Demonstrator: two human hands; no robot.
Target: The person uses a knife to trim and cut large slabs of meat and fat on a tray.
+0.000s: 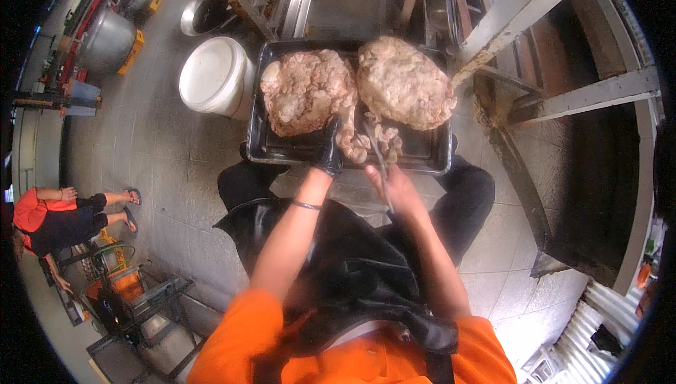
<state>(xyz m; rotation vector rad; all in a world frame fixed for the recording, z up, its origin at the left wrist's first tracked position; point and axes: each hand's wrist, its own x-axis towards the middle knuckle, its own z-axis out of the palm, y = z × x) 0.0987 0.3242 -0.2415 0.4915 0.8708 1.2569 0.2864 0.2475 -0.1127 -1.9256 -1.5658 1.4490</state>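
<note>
A dark rectangular metal tray (296,154) holds two big pale, lumpy masses of what looks like raw meat or offal. My left hand (330,149), in a black glove, touches the lower right edge of the left mass (309,90); its fingers are partly hidden, so its hold is unclear. A narrow strip (346,133) hangs from that mass beside the glove. My bare right hand (393,186) grips a long thin metal tool (379,154), seemingly a knife, whose tip lies by small pale pieces (391,138). Above them rests the right mass (406,83).
Left of the tray stands a white lidded plastic bucket (208,77), with a metal pot (203,14) behind it. Rusty white metal posts (528,9) rise at the right. Another person (53,220) stands at far left near metal frames (153,310).
</note>
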